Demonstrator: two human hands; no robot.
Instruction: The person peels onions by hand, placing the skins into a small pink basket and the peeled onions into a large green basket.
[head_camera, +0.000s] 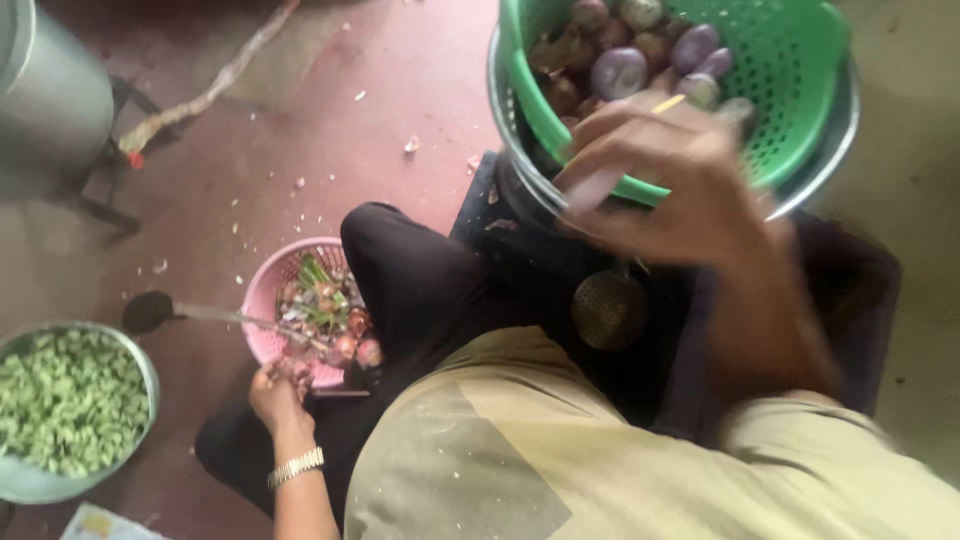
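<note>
The right hand (680, 185), blurred, grip unclear, reaches the green perforated plastic basket (790, 110) of purple onions (618, 72) at one o'clock; the left hand (278, 392), curled loosely, rests by the pink plastic basket (262, 300) of peelings at nine o'clock.

Floor-level cooking spot: red floor (300, 120), onion colander (790, 90), bowl of chopped greens (70, 400).

The green perforated basket (790, 90) is being kept nested inside a steel bowl (835, 165), tilted slightly, and purple peeled onions (618, 72) are being held heaped in its far part. A yellow-handled tool (668, 103), blurred, is being gripped just at the basket's near rim. Well to the left of the basket, onion scraps (330, 310) are being collected in a pink basket (265, 300).
</note>
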